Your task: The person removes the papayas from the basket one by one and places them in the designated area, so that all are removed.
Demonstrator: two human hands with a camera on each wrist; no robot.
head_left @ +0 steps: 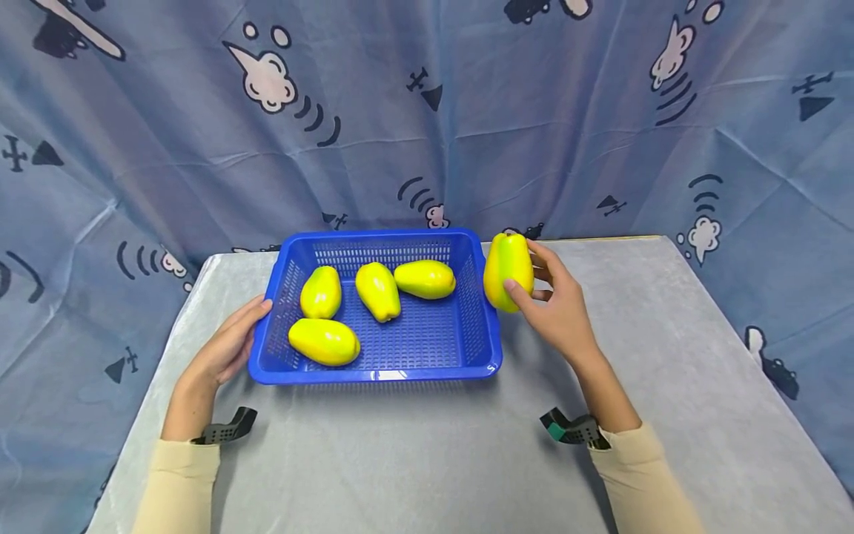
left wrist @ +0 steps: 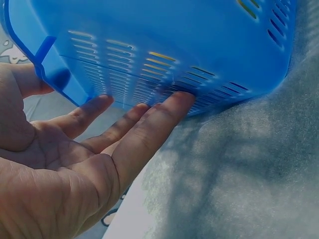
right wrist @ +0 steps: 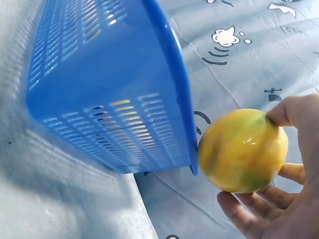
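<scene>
A blue plastic basket (head_left: 427, 374) with slotted walls stands on the table. Inside it lie several yellow-green papayas, one at the front left (head_left: 324, 342), one near the middle (head_left: 378, 291) and one at the back right (head_left: 425, 279). My left hand (head_left: 230, 343) holds the basket's left side, thumb over the rim; in the left wrist view its fingers (left wrist: 149, 132) lie against the outer wall. My right hand (head_left: 557, 304) grips another papaya (head_left: 508, 271) between thumb and fingers, just outside the basket's right rim. In the right wrist view this papaya (right wrist: 243, 150) appears beside the rim.
A grey-white table (head_left: 414, 460) extends in front of the basket and to its right. Behind it hangs a blue patterned curtain (head_left: 373, 133), close to the table's back edge. Black wrist bands (head_left: 230, 428) sit on both forearms.
</scene>
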